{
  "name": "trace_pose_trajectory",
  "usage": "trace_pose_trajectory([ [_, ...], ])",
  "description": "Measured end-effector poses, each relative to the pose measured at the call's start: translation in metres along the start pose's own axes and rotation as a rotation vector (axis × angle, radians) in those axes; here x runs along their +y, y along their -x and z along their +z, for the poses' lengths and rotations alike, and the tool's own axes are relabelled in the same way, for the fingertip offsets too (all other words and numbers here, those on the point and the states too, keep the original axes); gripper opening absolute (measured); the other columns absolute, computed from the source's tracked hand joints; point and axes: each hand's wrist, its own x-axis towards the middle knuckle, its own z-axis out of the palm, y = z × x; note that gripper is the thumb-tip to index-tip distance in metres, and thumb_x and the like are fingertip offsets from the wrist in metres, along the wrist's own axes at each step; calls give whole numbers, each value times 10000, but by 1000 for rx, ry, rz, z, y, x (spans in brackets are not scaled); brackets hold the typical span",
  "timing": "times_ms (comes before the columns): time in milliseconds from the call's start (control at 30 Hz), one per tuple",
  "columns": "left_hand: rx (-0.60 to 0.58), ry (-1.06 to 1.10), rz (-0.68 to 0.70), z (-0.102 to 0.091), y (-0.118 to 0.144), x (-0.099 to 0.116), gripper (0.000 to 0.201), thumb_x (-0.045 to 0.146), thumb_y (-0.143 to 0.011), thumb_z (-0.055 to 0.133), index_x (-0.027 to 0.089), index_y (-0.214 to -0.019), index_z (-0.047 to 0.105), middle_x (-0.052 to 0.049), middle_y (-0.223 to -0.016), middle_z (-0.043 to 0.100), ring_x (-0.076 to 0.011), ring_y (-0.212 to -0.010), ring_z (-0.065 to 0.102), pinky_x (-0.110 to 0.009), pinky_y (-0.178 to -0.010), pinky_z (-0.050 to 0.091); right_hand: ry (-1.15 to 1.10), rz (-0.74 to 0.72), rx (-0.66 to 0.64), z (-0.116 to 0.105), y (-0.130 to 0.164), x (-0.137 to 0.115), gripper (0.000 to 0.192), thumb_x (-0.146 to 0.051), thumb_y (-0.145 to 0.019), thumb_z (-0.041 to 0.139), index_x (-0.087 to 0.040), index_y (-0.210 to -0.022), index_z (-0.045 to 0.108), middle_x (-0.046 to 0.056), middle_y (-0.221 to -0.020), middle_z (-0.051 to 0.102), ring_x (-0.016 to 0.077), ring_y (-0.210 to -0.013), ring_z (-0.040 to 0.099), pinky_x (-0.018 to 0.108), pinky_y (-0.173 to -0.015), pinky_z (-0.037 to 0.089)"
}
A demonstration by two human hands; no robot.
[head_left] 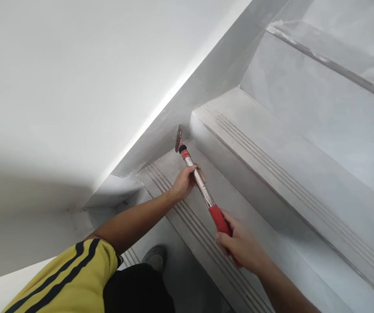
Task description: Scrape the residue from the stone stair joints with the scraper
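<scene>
I hold a long scraper with a metal shaft and a red grip in both hands. My left hand is wrapped around the shaft near its upper end. My right hand is closed on the red grip lower down. The scraper's flat blade rests against the grey skirting where the wall meets the stair tread. Pale dust lies on the tread beside the blade.
Grey marble-like stairs with grooved nosing strips climb to the right. A white wall fills the left. My yellow sleeve with black stripes and a grey shoe show at the bottom.
</scene>
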Motion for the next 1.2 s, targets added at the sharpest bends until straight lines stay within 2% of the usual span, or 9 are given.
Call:
trace_pose_trajectory([
  [133, 126, -87, -34, -4, 13, 0, 362, 471, -759, 586, 158, -907, 476, -41, -728, 602, -114, -587, 502, -210, -504, 407, 279, -117, 253, 30, 8, 14, 547, -274, -822, 480, -192, -1361, 425, 53, -788, 592, 175, -680, 561, 262, -588, 435],
  [233, 180, -77, -61, -1, 19, 0, 399, 452, -711, 682, 154, -908, 504, -17, -794, 567, -87, -612, 499, -204, -548, 438, 388, -225, 381, 38, 16, 21, 574, -279, -809, 505, -168, -1368, 431, 124, -921, 602, 219, -767, 574, 287, -619, 442],
  [300, 126, -24, -76, 0, 19, 2, 386, 405, -709, 700, 157, -951, 531, -6, -792, 543, -91, -635, 528, -210, -574, 454, 329, -238, 363, 34, 17, 23, 605, -256, -783, 521, -184, -1376, 423, 118, -935, 597, 207, -763, 570, 283, -617, 447],
  [433, -28, 257, -92, -5, 13, 6, 294, 261, -785, 606, 167, -1055, 534, -26, -890, 574, -114, -729, 593, -261, -706, 501, -27, -108, 20, 19, 10, 15, 714, -192, -744, 482, -237, -1433, 302, 26, -859, 587, 117, -601, 545, 237, -553, 445],
  [500, -59, 304, -100, -10, 8, 8, 253, 244, -821, 525, 159, -1059, 528, -52, -967, 590, -117, -752, 599, -282, -740, 509, -122, -62, -53, 16, 6, 7, 742, -184, -747, 448, -224, -1459, 241, -17, -731, 549, 89, -494, 482, 221, -497, 415],
  [600, -11, 146, -93, -14, 1, 13, 238, 323, -833, 500, 162, -1008, 506, -59, -922, 603, -135, -689, 602, -288, -645, 512, -10, -75, 87, 21, 1, -6, 744, -174, -739, 452, -197, -1460, 268, -52, -598, 463, 82, -468, 410, 212, -493, 383],
  [767, 110, -60, -12, -8, -17, 20, 297, 359, -761, 632, 158, -912, 475, -4, -671, 556, -121, -498, 531, -238, -470, 438, 243, -201, 258, 30, -13, -14, 760, -155, -692, 491, -145, -1437, 342, -50, -570, 407, 96, -530, 383, 219, -526, 363],
  [967, 187, -177, 32, 8, -50, 8, 115, 240, -799, 516, 145, -768, 458, -15, -612, 535, -109, -464, 500, -231, -459, 421, 333, -215, 271, 2, -32, -5, 756, -157, -673, 487, -124, -1419, 371, -57, -576, 383, 85, -520, 351, 213, -523, 339],
  [1200, 176, -229, 35, 2, -44, 6, 150, 284, -808, 507, 149, -770, 455, -22, -647, 543, -118, -502, 519, -244, -490, 446, 392, -263, 231, -3, -28, 4, 766, -157, -671, 478, -129, -1427, 356, -55, -600, 365, 81, -522, 330, 203, -493, 294],
])
